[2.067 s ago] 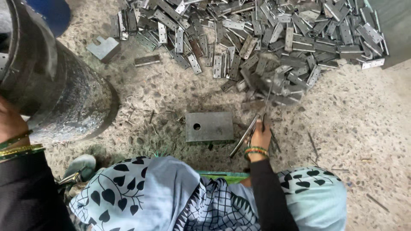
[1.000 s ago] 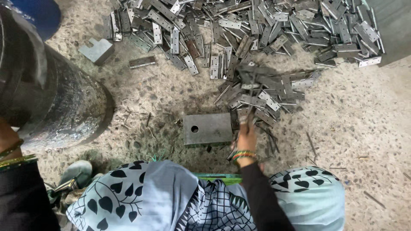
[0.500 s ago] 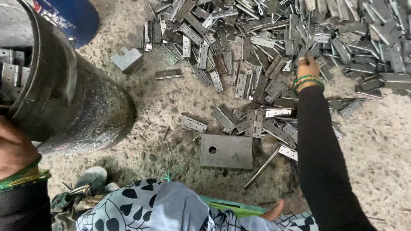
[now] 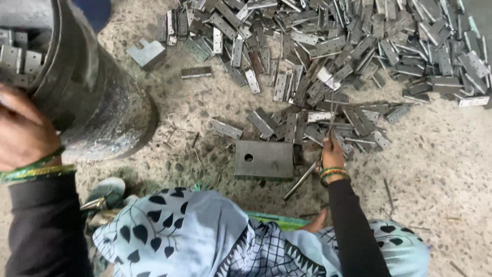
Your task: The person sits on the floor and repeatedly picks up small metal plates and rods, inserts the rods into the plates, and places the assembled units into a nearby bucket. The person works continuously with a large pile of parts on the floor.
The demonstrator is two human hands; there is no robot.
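Note:
My right hand (image 4: 332,154) is just right of a dark steel block (image 4: 264,159) with a round hole, which lies flat on the floor. Its fingers pinch a thin metal pin (image 4: 331,115) that points up toward the pile of grey hinge leaves (image 4: 328,46). A steel rod (image 4: 300,180) lies slanted on the floor under the wrist. My left hand (image 4: 25,131) grips the rim of a large dark metal drum (image 4: 102,102) at the left. Inside the drum are hinge pieces (image 4: 15,56).
Loose hinge leaves (image 4: 227,129) lie scattered between the pile and the block. A small grey notched block (image 4: 146,53) sits near the drum. My patterned light-blue clothing (image 4: 205,236) fills the bottom, with a sandal (image 4: 105,191) under the drum. Speckled floor (image 4: 441,169) lies to the right.
My right hand has drawn back from the far hinge pile to the block's right side and now holds a thin pin. The left hand has stayed on the drum.

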